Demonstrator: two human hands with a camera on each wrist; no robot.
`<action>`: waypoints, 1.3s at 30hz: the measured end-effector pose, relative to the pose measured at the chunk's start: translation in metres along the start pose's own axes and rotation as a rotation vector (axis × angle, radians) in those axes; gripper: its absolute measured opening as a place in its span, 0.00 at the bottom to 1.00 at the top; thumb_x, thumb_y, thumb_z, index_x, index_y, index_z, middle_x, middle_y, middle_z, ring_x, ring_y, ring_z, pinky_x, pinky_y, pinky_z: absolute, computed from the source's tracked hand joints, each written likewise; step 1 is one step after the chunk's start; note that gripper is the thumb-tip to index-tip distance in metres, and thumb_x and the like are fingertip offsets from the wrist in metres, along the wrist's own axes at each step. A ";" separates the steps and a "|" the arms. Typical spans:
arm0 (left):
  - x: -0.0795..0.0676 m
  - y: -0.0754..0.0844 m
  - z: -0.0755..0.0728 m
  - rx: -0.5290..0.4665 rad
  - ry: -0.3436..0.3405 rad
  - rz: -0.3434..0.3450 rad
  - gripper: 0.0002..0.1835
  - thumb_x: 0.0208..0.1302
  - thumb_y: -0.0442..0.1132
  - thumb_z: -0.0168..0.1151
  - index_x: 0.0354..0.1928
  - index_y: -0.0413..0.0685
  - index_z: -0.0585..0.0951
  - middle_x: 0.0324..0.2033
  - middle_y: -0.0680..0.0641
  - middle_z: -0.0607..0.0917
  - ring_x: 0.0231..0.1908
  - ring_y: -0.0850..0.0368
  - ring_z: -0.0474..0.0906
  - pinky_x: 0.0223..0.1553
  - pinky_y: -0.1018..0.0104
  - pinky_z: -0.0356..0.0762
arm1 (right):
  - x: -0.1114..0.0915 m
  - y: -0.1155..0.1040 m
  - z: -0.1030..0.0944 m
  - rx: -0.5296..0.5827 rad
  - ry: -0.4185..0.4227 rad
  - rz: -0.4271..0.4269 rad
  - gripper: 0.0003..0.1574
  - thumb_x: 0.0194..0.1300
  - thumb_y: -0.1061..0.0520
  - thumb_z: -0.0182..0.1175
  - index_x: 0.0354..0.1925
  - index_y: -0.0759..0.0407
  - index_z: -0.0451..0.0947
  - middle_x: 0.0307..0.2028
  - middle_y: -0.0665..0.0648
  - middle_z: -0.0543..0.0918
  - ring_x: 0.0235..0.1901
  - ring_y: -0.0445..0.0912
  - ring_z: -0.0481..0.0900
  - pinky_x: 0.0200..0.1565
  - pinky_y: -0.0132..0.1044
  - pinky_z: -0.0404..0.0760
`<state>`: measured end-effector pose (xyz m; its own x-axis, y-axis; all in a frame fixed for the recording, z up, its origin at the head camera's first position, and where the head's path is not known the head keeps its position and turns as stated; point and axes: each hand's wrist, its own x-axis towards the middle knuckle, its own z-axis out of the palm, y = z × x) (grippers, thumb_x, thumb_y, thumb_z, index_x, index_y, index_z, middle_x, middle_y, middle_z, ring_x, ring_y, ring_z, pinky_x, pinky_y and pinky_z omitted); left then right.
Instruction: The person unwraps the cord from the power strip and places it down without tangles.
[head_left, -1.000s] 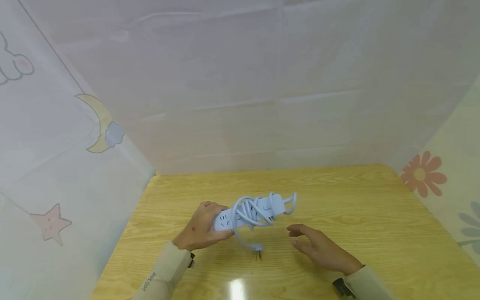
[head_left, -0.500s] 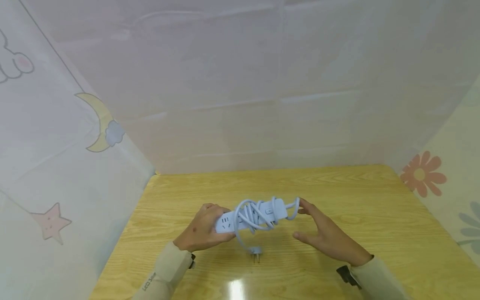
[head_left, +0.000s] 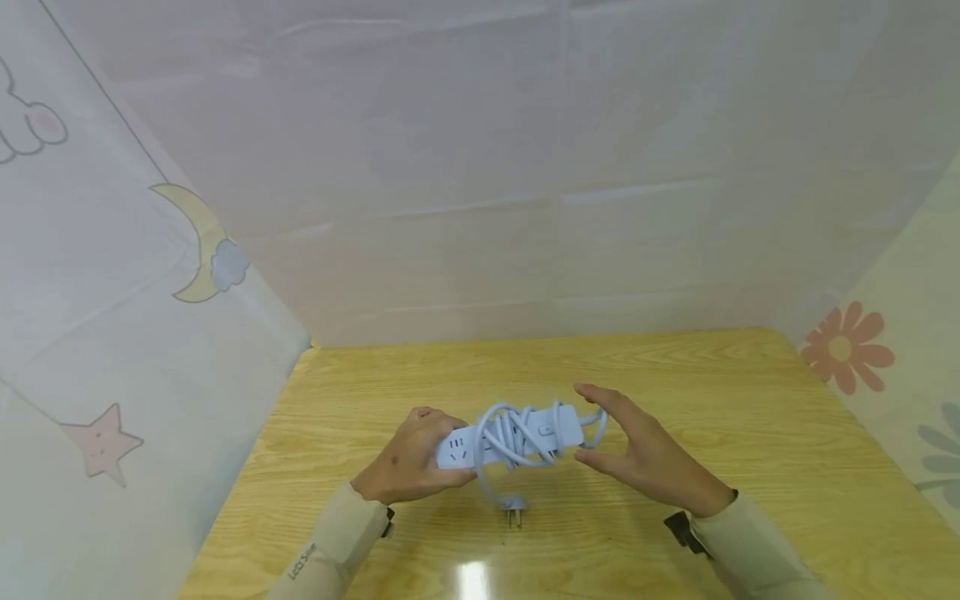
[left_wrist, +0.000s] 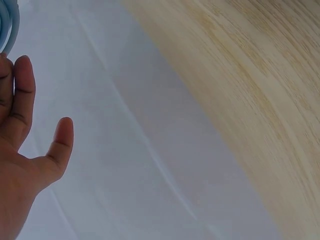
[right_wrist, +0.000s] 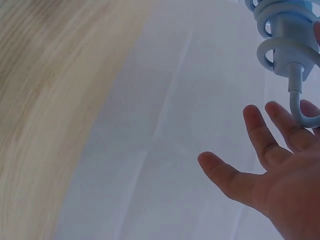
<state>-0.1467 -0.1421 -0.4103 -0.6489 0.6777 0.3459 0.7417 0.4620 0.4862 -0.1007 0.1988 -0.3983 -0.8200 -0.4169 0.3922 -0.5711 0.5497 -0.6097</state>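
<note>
- where is the power strip (head_left: 546,421)?
- it seems to be held up over the worktop (head_left: 645,375), between the left hand (head_left: 414,457) and the right hand (head_left: 652,458).
- which way does its long side go?
- from left to right. the right end sits a little higher in the head view, but it is hard to tell if it is really up or just farther off.
- which hand is closer?
- the left hand, because it grips the left end. the right hand is just beside the other end, with its fingers spread and no grip on anything.
- so what matters most?
- probably the gap in the right hand. the cord loop (head_left: 603,427) at that end sits between its thumb and fingers. if they touch it, that is too hard to see.
- what does the strip look like?
- pale, a bit blue. a fat cord (head_left: 508,429) goes round its middle in messy rings. some plug holes (head_left: 456,442) show by the left hand, and the plug (head_left: 513,503) hangs below, metal pins pointing down.
</note>
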 end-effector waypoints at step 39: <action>0.006 0.014 0.011 0.014 -0.020 0.110 0.21 0.52 0.46 0.76 0.47 0.49 0.80 0.38 0.58 0.84 0.40 0.64 0.73 0.57 0.55 0.65 | 0.009 -0.006 -0.010 -0.387 -0.003 -0.289 0.46 0.35 0.50 0.85 0.53 0.65 0.82 0.48 0.57 0.86 0.50 0.52 0.81 0.57 0.64 0.69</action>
<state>-0.1382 -0.1258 -0.4102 -0.5602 0.7361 0.3800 0.8106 0.3924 0.4347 -0.1055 0.1991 -0.3843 -0.6256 -0.5944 0.5053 -0.7487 0.6395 -0.1747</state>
